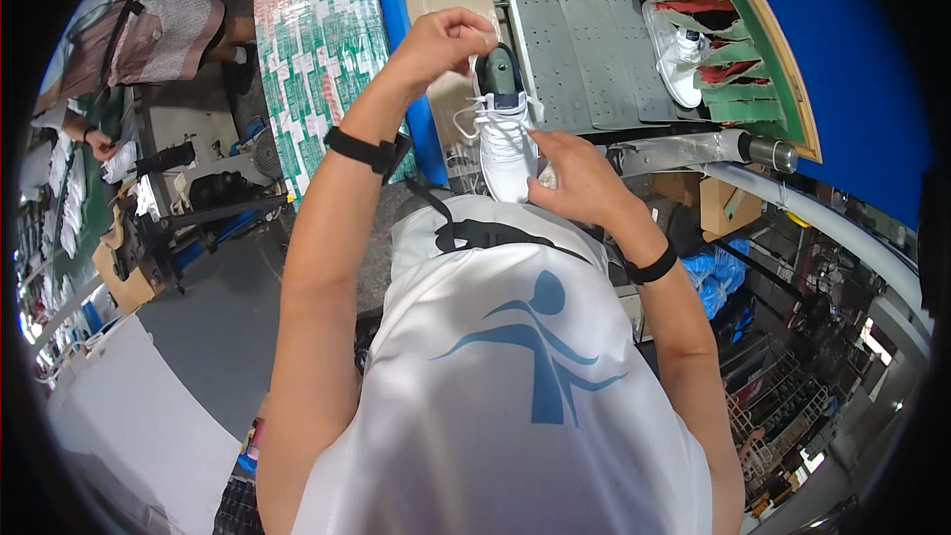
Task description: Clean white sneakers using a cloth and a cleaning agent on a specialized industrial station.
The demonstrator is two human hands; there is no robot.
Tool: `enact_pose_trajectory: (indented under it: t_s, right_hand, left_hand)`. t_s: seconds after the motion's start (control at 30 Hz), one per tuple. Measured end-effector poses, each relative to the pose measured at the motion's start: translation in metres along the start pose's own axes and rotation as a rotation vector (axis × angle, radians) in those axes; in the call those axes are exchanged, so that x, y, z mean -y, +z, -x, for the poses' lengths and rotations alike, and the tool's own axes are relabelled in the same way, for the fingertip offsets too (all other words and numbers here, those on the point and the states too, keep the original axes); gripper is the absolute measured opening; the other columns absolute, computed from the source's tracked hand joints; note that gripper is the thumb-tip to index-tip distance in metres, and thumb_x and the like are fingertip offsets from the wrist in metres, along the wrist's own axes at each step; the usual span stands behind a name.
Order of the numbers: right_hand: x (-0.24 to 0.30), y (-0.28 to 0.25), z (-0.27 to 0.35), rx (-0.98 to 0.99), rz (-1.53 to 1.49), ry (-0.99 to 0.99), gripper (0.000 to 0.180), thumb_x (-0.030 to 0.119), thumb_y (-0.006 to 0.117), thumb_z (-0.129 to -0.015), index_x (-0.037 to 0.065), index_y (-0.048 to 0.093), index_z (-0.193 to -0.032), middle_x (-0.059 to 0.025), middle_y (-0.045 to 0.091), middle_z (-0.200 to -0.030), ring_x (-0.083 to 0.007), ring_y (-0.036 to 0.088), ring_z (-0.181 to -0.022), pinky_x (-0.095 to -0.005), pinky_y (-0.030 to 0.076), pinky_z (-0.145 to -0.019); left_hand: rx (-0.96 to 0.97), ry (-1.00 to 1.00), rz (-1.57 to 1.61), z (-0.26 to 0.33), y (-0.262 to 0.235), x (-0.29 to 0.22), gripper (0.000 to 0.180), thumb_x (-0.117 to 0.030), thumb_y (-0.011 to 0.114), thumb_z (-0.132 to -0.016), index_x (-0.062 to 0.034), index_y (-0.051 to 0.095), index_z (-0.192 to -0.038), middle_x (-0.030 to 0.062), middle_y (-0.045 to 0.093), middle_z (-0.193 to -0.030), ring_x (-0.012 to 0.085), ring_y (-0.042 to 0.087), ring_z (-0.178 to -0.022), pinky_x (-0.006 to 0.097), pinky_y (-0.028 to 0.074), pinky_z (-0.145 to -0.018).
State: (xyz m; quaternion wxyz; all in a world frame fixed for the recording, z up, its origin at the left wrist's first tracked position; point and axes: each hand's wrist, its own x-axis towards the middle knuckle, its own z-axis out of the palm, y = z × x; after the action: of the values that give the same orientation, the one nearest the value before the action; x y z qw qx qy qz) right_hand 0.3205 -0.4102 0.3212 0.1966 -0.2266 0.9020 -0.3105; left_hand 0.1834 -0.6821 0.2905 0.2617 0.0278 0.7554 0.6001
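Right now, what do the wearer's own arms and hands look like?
Left hand and right hand are ungloved; forearms are sleeveless. Left wrist: wide black strap with a blocky dark piece. Right wrist: plain-looking black band. No cables visible on either arm.

White shoe [507, 163]: brightly lit (almost washed out)
Shirt [475, 337]: soft, patchy shadows
Wrapped stack [322, 64]: glare on plastic
Rail [832, 221]: bowed by fisheye, near black rim
Wire rack [778, 428]: dimmer, soft detail
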Motion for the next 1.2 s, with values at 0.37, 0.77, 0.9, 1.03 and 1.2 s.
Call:
enact_pose_trajectory:
  t_s: [0.37,0.77,0.9,1.03,1.2]
  right_hand:
    - [0.022,0.031,-0.027,-0.117,0.155,-0.200,0.065,0.025,0.078,-0.082,-0.011,0.062,-0.133,-0.0258,0.069,-0.102,-0.0443,0.069,-0.098,-0.0526,0.055,-0.091]
    - [0.014,0.030,-0.045,0.051,-0.410,0.151,0.058,0.027,0.072,-0.087,-0.011,0.070,-0.131,-0.0268,0.077,-0.111,-0.0427,0.074,-0.105,-0.0447,0.057,-0.098]
    - [0.011,0.026,-0.029,0.087,-0.552,0.190,0.052,0.023,0.068,-0.090,-0.004,0.070,-0.134,-0.0263,0.076,-0.113,-0.0401,0.074,-0.103,-0.0411,0.056,-0.097]
    - [0.016,0.024,-0.020,0.012,-0.481,0.145,0.053,0.028,0.069,-0.088,-0.004,0.070,-0.131,-0.0251,0.074,-0.110,-0.0421,0.071,-0.099,-0.0445,0.056,-0.092]
    - [0.027,0.024,-0.020,0.045,-0.213,0.009,0.065,0.032,0.072,-0.086,-0.008,0.066,-0.137,-0.0225,0.070,-0.102,-0.0432,0.070,-0.096,-0.0488,0.056,-0.088]
  left_hand:
    - [-0.036,0.142,0.029,-0.020,0.031,0.085,0.071,-0.022,0.089,-0.091,-0.0067,0.062,-0.154,0.0140,0.074,-0.137,0.0208,0.075,-0.112,0.037,0.059,-0.098]
    - [-0.115,0.042,0.013,-0.026,0.046,0.091,0.071,-0.019,0.093,-0.086,-0.0057,0.062,-0.148,0.0183,0.074,-0.133,0.0273,0.077,-0.108,0.037,0.060,-0.096]
    - [-0.152,0.099,-0.027,-0.026,0.050,0.088,0.072,-0.028,0.097,-0.082,-0.0053,0.065,-0.142,0.0217,0.075,-0.132,0.0324,0.076,-0.115,0.038,0.058,-0.100]
    - [-0.156,0.069,-0.197,-0.025,0.053,0.063,0.068,-0.026,0.097,-0.082,-0.0048,0.066,-0.139,0.0204,0.077,-0.126,0.0316,0.076,-0.113,0.039,0.059,-0.097]
    - [-0.155,0.034,-0.180,-0.030,0.047,0.070,0.067,-0.021,0.097,-0.081,-0.0059,0.066,-0.138,0.0188,0.077,-0.123,0.0311,0.077,-0.107,0.040,0.060,-0.095]
